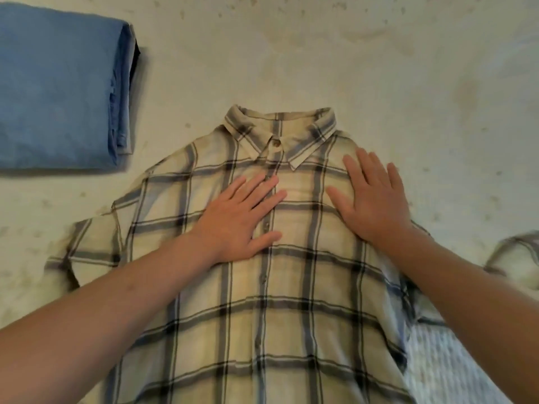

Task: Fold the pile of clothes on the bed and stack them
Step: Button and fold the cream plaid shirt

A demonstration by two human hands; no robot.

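Note:
A cream plaid button-up shirt (262, 301) lies face up and spread flat on the bed, collar pointing away from me, buttons fastened. My left hand (242, 217) rests flat on its chest, left of the button placket, fingers straight. Flat on the shirt near the right shoulder lies my right hand (373, 196), fingers spread. The left sleeve (84, 249) lies out to the side. The right sleeve (513, 258) trails off toward the right edge of view. A folded blue garment (58, 88) sits at the far left, with something dark beneath it.
The bed sheet (320, 53) is pale with a faint speckled pattern and stretches beyond the collar and to both sides. A light striped cloth (443, 365) shows at the lower right beside the shirt's hem.

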